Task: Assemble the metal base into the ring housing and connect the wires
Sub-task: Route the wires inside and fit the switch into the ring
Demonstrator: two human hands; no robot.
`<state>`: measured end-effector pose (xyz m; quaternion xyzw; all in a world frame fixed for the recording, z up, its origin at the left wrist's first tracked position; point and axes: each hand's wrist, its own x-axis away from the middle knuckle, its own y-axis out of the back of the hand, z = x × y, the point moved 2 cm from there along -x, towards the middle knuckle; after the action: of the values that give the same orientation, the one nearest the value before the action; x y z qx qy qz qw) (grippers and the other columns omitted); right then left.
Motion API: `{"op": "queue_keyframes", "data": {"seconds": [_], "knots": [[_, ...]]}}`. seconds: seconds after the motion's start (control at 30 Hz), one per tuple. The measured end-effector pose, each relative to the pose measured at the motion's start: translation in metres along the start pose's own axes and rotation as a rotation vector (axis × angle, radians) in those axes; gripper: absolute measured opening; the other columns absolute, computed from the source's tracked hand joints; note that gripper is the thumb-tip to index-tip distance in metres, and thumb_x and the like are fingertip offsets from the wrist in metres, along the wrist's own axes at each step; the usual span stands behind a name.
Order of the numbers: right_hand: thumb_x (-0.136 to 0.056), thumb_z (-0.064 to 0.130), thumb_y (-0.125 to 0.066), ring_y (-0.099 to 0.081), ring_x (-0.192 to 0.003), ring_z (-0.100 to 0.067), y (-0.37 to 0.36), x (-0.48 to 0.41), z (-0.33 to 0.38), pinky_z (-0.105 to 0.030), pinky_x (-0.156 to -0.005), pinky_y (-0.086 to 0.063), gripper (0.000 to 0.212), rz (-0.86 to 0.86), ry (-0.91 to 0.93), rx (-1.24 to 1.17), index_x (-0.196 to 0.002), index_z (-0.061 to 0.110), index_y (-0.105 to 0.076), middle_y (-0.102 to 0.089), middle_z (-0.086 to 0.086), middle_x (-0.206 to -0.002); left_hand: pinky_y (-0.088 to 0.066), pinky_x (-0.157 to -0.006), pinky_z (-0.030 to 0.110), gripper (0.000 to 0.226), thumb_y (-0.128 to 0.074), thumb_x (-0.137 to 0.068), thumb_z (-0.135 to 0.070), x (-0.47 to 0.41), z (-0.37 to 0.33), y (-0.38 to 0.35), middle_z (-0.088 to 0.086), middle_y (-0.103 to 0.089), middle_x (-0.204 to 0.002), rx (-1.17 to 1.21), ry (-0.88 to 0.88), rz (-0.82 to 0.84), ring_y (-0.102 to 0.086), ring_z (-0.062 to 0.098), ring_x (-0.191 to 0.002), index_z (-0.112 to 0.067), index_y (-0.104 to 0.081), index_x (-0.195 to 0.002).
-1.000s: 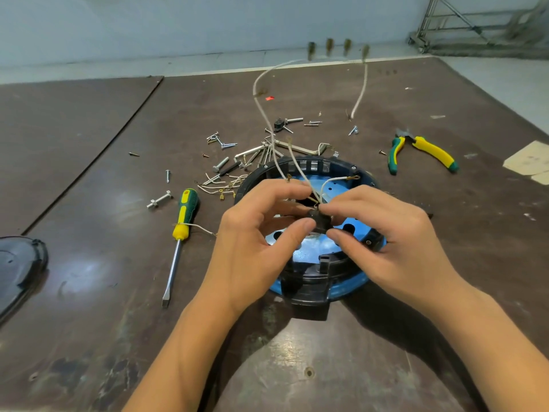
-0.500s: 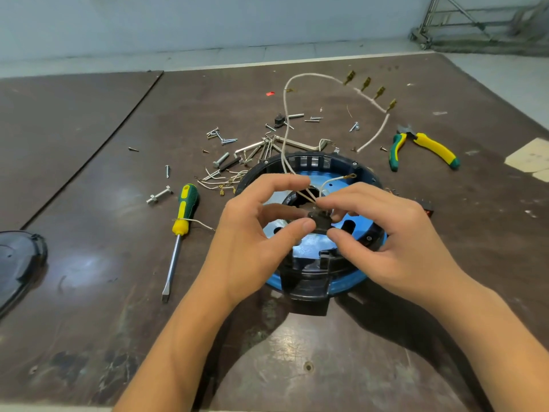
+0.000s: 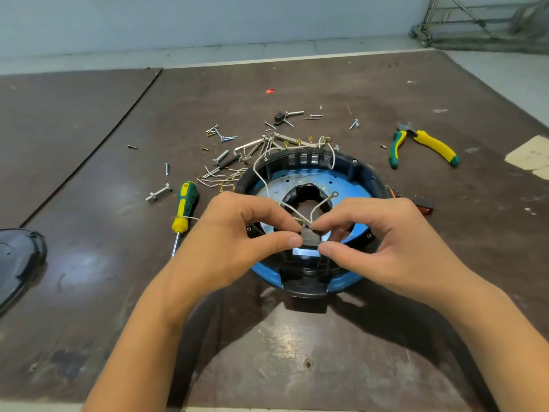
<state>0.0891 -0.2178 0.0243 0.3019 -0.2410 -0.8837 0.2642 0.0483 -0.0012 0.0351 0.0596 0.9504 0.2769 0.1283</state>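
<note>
A black ring housing [image 3: 361, 169] with a blue rim lies on the brown table, and a blue-tinted metal base [image 3: 349, 190] sits inside it. Over its near half my left hand [image 3: 234, 236] and my right hand [image 3: 383, 242] each pinch a small dark connector block [image 3: 310, 237] between thumb and forefinger. White wires [image 3: 260, 173] rise from the block. One wire ends in a ring terminal [image 3: 335, 194] above the base's centre hole. The others loop over the housing's far rim, where their brass terminals [image 3: 310, 140] lie.
A yellow-green screwdriver [image 3: 184, 211] lies left of the housing. Loose screws, bolts and wire ends [image 3: 225, 165] lie scattered behind it. Yellow-green pliers [image 3: 421, 144] rest at the right, a red rocker switch [image 3: 423, 205] beside the housing, a black cover [image 3: 17, 260] at the left edge.
The long wires with brass terminals, raised high a second ago, have dropped onto the housing's far rim. Both hands have shifted slightly toward me, still pinching the block.
</note>
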Motion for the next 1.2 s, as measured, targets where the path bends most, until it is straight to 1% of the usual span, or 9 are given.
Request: {"op": "queue_keyframes", "data": {"seconds": [0.1, 0.23, 0.4, 0.47, 0.63, 0.77, 0.93, 1.07, 1.2], "knots": [[-0.084, 0.022, -0.078, -0.071, -0.082, -0.008, -0.001, 0.0, 0.001, -0.023, -0.075, -0.055, 0.017, -0.026, -0.013, 0.0, -0.1, 0.017, -0.077, -0.073, 0.013, -0.09, -0.054, -0.077, 0.027, 0.011, -0.075, -0.082, -0.026, 0.0, 0.001, 0.002, -0.011, -0.076, -0.085, 0.003, -0.013, 0.008, -0.072, 0.011, -0.084, -0.021, -0.078, -0.091], [-0.085, 0.023, -0.077, -0.07, -0.083, -0.006, -0.002, 0.0, 0.002, -0.02, -0.074, -0.054, 0.017, -0.041, 0.0, 0.033, -0.101, 0.017, -0.077, -0.073, 0.014, -0.09, -0.052, -0.077, 0.02, 0.01, -0.072, -0.088, -0.017, 0.0, 0.003, 0.004, -0.01, -0.075, -0.087, -0.019, -0.03, 0.043, -0.071, 0.012, -0.086, -0.018, -0.077, -0.096], [-0.088, 0.023, -0.073, -0.068, -0.084, -0.008, -0.002, 0.0, 0.002, -0.014, -0.074, -0.05, 0.018, -0.036, -0.002, 0.037, -0.104, 0.016, -0.076, -0.072, 0.014, -0.09, -0.05, -0.075, 0.016, 0.012, -0.072, -0.088, -0.012, -0.001, 0.005, 0.003, -0.012, -0.075, -0.086, -0.011, -0.031, 0.044, -0.07, 0.008, -0.084, -0.019, -0.077, -0.096], [-0.089, 0.026, -0.071, -0.068, -0.085, -0.007, -0.003, -0.001, 0.003, -0.012, -0.075, -0.049, 0.02, -0.032, -0.005, 0.031, -0.105, 0.016, -0.076, -0.072, 0.014, -0.09, -0.049, -0.074, 0.015, 0.011, -0.072, -0.088, -0.013, 0.0, 0.005, 0.003, -0.011, -0.075, -0.086, 0.014, -0.026, 0.039, -0.07, 0.007, -0.083, -0.019, -0.077, -0.096], [-0.09, 0.024, -0.072, -0.068, -0.084, -0.01, -0.003, -0.001, 0.004, -0.015, -0.075, -0.05, 0.018, -0.023, -0.008, 0.033, -0.106, 0.016, -0.076, -0.072, 0.013, -0.09, -0.053, -0.074, 0.019, 0.013, -0.071, -0.087, -0.013, 0.0, 0.006, 0.003, -0.008, -0.076, -0.087, 0.071, -0.017, 0.045, -0.072, 0.01, -0.083, -0.019, -0.077, -0.097], [-0.089, 0.025, -0.071, -0.069, -0.084, -0.011, -0.003, -0.001, 0.004, -0.02, -0.074, -0.053, 0.02, -0.022, 0.002, 0.038, -0.105, 0.015, -0.076, -0.072, 0.013, -0.091, -0.051, -0.075, 0.017, 0.012, -0.071, -0.085, -0.015, 0.001, 0.005, 0.004, -0.01, -0.076, -0.086, 0.084, -0.019, 0.058, -0.071, 0.008, -0.082, -0.02, -0.077, -0.095], [-0.091, 0.024, -0.071, -0.069, -0.086, -0.01, -0.004, -0.001, 0.004, -0.025, -0.074, -0.054, 0.017, 0.006, 0.004, 0.052, -0.106, 0.017, -0.076, -0.073, 0.012, -0.093, -0.052, -0.08, 0.025, 0.012, -0.071, -0.084, -0.022, 0.001, 0.008, 0.005, -0.01, -0.075, -0.087, 0.021, -0.006, 0.097, -0.07, 0.012, -0.087, -0.021, -0.076, -0.095], [-0.089, 0.026, -0.072, -0.068, -0.087, -0.009, -0.007, -0.001, 0.003, -0.024, -0.074, -0.054, 0.018, 0.027, -0.003, 0.06, -0.105, 0.019, -0.076, -0.072, 0.014, -0.092, -0.053, -0.083, 0.032, 0.012, -0.072, -0.084, -0.022, 0.001, 0.01, 0.003, -0.01, -0.075, -0.089, -0.018, -0.006, 0.127, -0.07, 0.013, -0.091, -0.022, -0.076, -0.095], [-0.088, 0.029, -0.075, -0.069, -0.087, -0.008, -0.005, -0.001, 0.001, -0.025, -0.075, -0.054, 0.017, 0.022, -0.037, 0.046, -0.103, 0.021, -0.077, -0.072, 0.015, -0.09, -0.053, -0.082, 0.029, 0.013, -0.072, -0.084, -0.022, 0.001, 0.01, 0.003, -0.008, -0.075, -0.088, -0.008, -0.008, 0.134, -0.07, 0.014, -0.089, -0.02, -0.076, -0.096]]}}
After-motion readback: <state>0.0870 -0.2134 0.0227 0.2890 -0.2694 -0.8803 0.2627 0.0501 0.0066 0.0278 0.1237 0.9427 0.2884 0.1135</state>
